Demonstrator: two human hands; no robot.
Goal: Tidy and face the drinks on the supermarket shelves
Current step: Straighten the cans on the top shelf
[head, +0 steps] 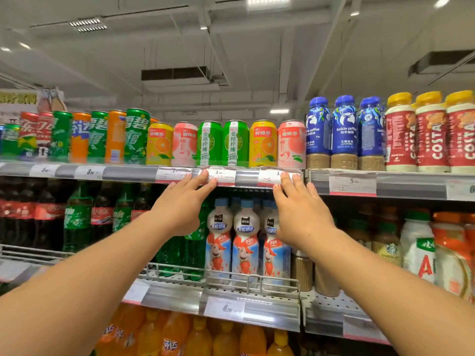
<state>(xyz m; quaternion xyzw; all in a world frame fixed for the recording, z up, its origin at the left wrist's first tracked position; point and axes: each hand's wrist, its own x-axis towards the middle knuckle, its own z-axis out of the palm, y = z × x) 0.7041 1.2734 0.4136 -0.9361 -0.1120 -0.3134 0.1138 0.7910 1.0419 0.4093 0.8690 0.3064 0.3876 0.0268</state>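
On the top shelf stands a row of juice cans: a yellow orange can (159,143), a pink peach can (185,144), two green lime cans (223,143), a second yellow can (262,143) and a second pink can (292,144). My left hand (183,201) reaches up with straight fingers, its tips touching the price-label strip (246,177) below the green cans. Fingers extended, my right hand (299,204) touches the same strip under the right pink can. Neither hand holds anything.
Soda cans (97,136) fill the top shelf's left; blue coffee bottles (343,132) and red Costa bottles (431,132) its right. The shelf below holds cola and green soda bottles (77,217), white milk-drink bottles (244,240) and coffee bottles. Orange soda bottles (174,332) stand lowest.
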